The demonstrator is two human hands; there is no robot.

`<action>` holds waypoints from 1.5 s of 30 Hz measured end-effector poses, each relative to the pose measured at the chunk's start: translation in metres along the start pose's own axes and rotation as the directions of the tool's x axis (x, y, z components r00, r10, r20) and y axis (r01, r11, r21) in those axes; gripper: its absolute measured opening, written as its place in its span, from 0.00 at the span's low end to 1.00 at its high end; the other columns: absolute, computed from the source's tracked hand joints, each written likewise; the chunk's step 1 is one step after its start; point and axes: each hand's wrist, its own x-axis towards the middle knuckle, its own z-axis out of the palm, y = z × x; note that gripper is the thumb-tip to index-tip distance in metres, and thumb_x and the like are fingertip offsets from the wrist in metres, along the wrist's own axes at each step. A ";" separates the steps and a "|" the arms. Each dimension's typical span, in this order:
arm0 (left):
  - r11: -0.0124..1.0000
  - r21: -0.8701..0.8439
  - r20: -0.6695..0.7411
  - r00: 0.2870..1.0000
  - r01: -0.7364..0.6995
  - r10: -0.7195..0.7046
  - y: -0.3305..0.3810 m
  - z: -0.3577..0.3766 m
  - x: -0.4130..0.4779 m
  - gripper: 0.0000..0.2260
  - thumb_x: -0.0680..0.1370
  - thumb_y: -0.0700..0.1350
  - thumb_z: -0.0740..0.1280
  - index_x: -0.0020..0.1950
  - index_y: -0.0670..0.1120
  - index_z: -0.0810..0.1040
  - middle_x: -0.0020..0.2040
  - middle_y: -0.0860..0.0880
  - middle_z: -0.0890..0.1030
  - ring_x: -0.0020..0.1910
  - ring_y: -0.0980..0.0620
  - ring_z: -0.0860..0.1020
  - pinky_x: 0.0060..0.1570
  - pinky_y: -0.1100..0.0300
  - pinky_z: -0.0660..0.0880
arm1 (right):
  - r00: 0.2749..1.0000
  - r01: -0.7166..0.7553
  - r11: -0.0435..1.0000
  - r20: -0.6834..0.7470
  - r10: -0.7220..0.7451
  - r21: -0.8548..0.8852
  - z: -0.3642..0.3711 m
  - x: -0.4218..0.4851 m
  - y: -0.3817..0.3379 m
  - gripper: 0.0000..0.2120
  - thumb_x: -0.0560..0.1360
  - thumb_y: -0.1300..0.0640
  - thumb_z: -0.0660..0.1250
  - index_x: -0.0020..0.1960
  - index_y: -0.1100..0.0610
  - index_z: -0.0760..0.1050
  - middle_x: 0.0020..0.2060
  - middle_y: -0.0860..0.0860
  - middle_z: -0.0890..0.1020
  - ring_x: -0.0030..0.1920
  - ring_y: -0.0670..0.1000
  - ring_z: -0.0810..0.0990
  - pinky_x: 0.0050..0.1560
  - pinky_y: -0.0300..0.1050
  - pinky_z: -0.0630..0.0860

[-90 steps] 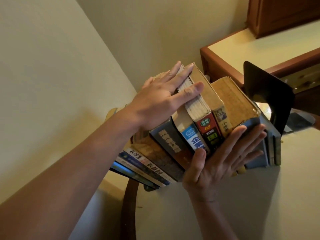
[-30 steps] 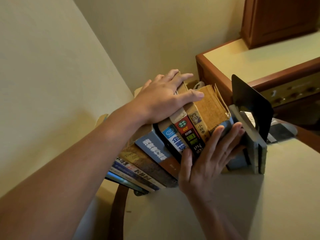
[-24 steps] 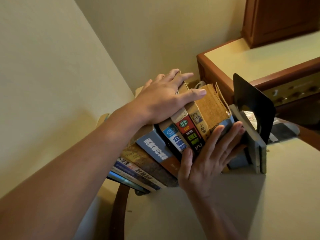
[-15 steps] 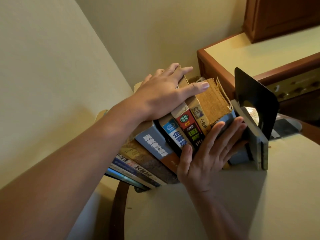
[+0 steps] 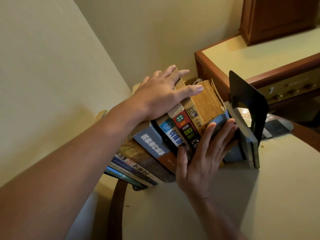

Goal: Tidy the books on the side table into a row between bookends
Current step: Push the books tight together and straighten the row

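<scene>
A row of several books (image 5: 152,146) stands on the cream side table (image 5: 259,196), leaning left toward the wall. My left hand (image 5: 161,96) lies flat on the top edges of the middle books, fingers straight. With straight fingers my right hand (image 5: 202,158) presses against the spines, over a thick yellowed book (image 5: 206,101) with a blue cover. Two thin grey books (image 5: 247,146) stand to the right, against a black metal bookend (image 5: 247,104). The left end of the row is hidden behind my forearm.
The wall (image 5: 52,66) runs close along the left of the row. A higher wooden-edged counter (image 5: 251,56) rises behind the bookend, with a brown cabinet (image 5: 277,16) on it. The table's dark curved rim (image 5: 116,205) shows below the books.
The books have been pushed closer together and stand more upright than three seconds ago. Over the last second both hands have barely shifted.
</scene>
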 end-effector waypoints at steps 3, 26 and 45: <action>1.000 0.004 -0.004 1.000 -0.001 0.001 -0.001 0.000 0.001 0.39 0.71 0.75 0.49 0.80 0.63 0.58 0.83 0.53 0.52 0.81 0.50 0.53 0.77 0.37 0.50 | 0.996 0.013 1.000 0.089 -0.016 0.027 -0.020 -0.013 -0.005 0.39 0.81 0.46 0.57 0.82 0.53 0.38 0.79 0.66 0.48 0.80 0.67 0.44 0.76 0.72 0.45; 1.000 0.006 0.005 1.000 0.028 -0.028 -0.003 0.003 -0.001 0.39 0.69 0.76 0.46 0.80 0.66 0.54 0.84 0.54 0.50 0.82 0.48 0.48 0.78 0.39 0.47 | 0.978 -0.072 0.992 0.205 0.049 0.107 -0.081 0.007 0.070 0.26 0.83 0.63 0.58 0.80 0.61 0.57 0.72 0.61 0.71 0.67 0.61 0.78 0.50 0.61 0.84; 0.999 -0.027 -0.001 1.000 0.030 -0.030 -0.003 0.003 0.000 0.42 0.66 0.78 0.46 0.79 0.67 0.57 0.83 0.54 0.51 0.82 0.50 0.49 0.78 0.38 0.47 | 0.953 -0.127 0.990 0.284 0.107 0.055 -0.072 0.004 0.059 0.35 0.83 0.47 0.57 0.82 0.48 0.40 0.80 0.52 0.54 0.79 0.60 0.57 0.67 0.72 0.70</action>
